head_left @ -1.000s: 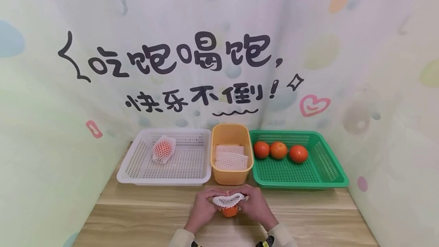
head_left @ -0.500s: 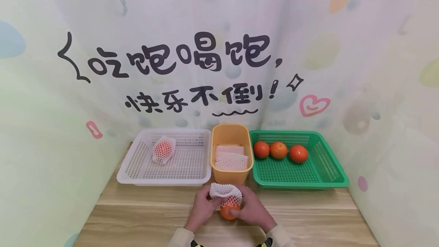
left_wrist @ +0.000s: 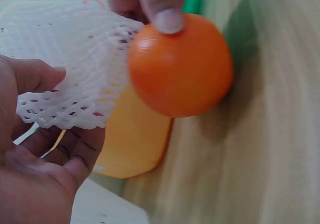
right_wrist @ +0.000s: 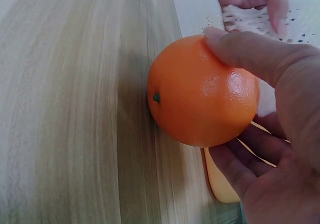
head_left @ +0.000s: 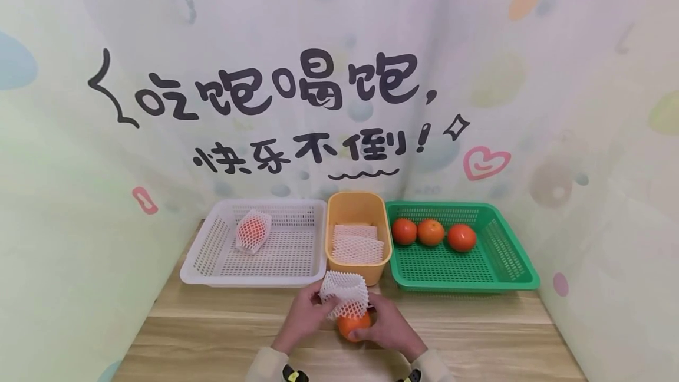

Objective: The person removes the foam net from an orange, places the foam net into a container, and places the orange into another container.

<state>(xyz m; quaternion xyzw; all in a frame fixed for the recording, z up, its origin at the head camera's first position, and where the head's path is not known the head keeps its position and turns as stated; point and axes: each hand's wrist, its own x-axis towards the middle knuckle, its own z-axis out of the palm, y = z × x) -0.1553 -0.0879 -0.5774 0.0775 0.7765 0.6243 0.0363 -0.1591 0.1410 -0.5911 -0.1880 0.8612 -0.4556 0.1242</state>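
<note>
My right hand [head_left: 391,324] holds an orange [right_wrist: 195,92] with a small green stem nub, thumb on one side and fingers on the other. My left hand [head_left: 303,315] pinches a white foam net sleeve [left_wrist: 70,59] between thumb and fingers. The sleeve's mouth gapes on its far side, and its near end lies right at the orange's upper side. In the left wrist view most of the orange's surface is bare, with the right thumb pressed on its top.
Behind the hands stands a yellow bin [head_left: 356,198] holding folded foam nets [head_left: 358,249]. To its left, a white basket [head_left: 254,280] holds one netted fruit [head_left: 253,231]; to its right, a green basket [head_left: 467,285] holds three bare fruits [head_left: 431,232]. A wooden table [head_left: 223,341] lies beneath.
The sleeve, earlier bunched flat over the orange, has tipped upright and moved up and left with my left hand. More of the orange shows now, still in my right hand.
</note>
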